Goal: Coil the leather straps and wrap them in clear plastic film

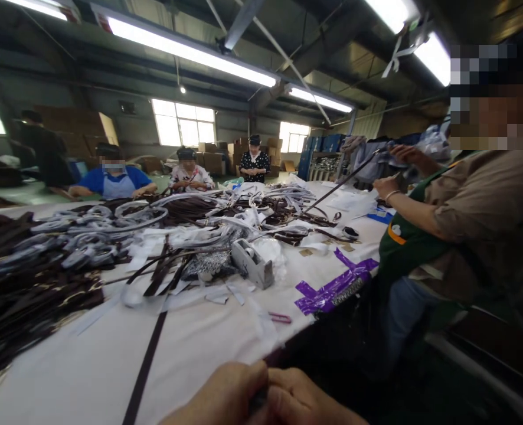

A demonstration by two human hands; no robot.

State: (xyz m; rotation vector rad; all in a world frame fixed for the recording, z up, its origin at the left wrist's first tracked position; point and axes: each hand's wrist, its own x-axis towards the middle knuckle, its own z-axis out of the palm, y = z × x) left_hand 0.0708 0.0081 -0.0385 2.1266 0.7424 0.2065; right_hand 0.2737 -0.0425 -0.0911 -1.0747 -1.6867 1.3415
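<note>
My left hand (219,396) and my right hand (308,400) meet at the bottom edge, just off the near side of the white table (88,366). Both have their fingers curled together around a small dark thing between them that I cannot make out. A long dark brown strap (149,357) lies across the cloth and runs toward my left hand. Heaps of dark straps (26,301) and bagged bundles (79,245) cover the table's left and middle.
A grey tape dispenser (252,262) stands mid-table. Purple tape strips (332,286) mark the table's right edge, pink snips (280,318) lie near it. A seated person's arm (421,206) reaches in from the right. Three people work at the far end.
</note>
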